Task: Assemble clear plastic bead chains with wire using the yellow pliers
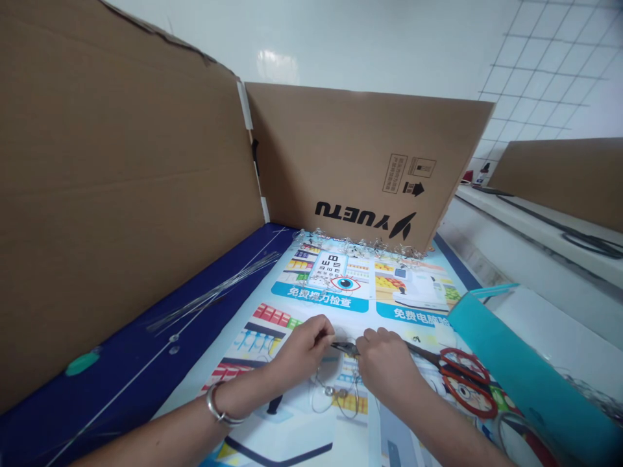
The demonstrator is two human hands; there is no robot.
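Observation:
Near the middle of the printed table sheet [292, 324], my left hand [306, 344] is closed in a pinch at the tip of a pair of dark pliers [346, 348]; what lies between its fingers is too small to name. My right hand [387, 357] is wrapped round the pliers, whose jaws point left toward the left fingertips. Thin wire loops with small round parts [335, 392] hang just below the two hands. To the right of my right hand lie scissors with red handles [470, 383].
Cardboard panels [360, 155] stand at the back and left [121, 175]. Small wire pieces [360, 248] line the back panel's foot. Long thin wires [219, 290] lie at the left, near a green piece [82, 364]. A teal box [535, 370] is at the right.

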